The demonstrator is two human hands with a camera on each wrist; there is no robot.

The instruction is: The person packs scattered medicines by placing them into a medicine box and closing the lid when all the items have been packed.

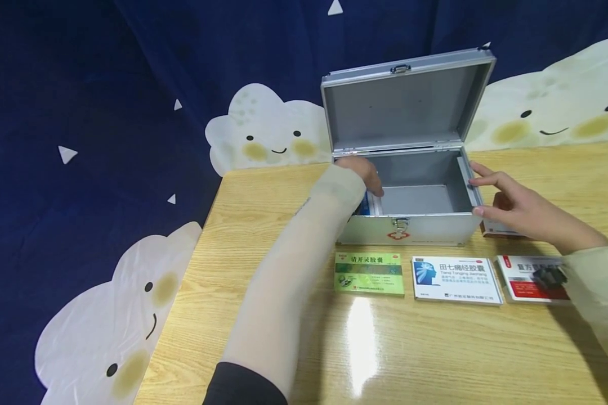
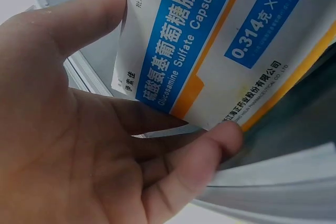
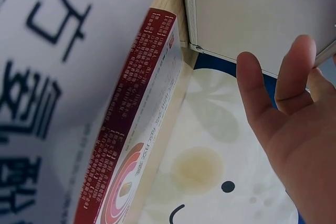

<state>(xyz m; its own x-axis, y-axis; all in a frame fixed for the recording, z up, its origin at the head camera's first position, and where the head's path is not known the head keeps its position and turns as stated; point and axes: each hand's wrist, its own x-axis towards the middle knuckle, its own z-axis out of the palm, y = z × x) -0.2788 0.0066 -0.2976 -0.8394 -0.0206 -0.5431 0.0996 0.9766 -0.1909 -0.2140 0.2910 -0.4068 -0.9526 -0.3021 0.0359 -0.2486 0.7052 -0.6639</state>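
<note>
A silver first-aid case with a red cross stands on the table, its lid raised. My left hand reaches into the left end of the case. In the left wrist view it holds a white, blue and orange medicine box labelled Glucosamine Sulfate Capsules, thumb at one edge and fingers at the lower end. Part of that box lies out of frame. At the right end of the case, my right hand rests its spread fingertips and thumb along the side rim, holding nothing.
In front of the case lie a green medicine box, a white-and-blue one and a white-and-red one, partly under the right wrist. Another dark-red-edged box lies right of the case. A dark-blue cloud-patterned curtain hangs behind.
</note>
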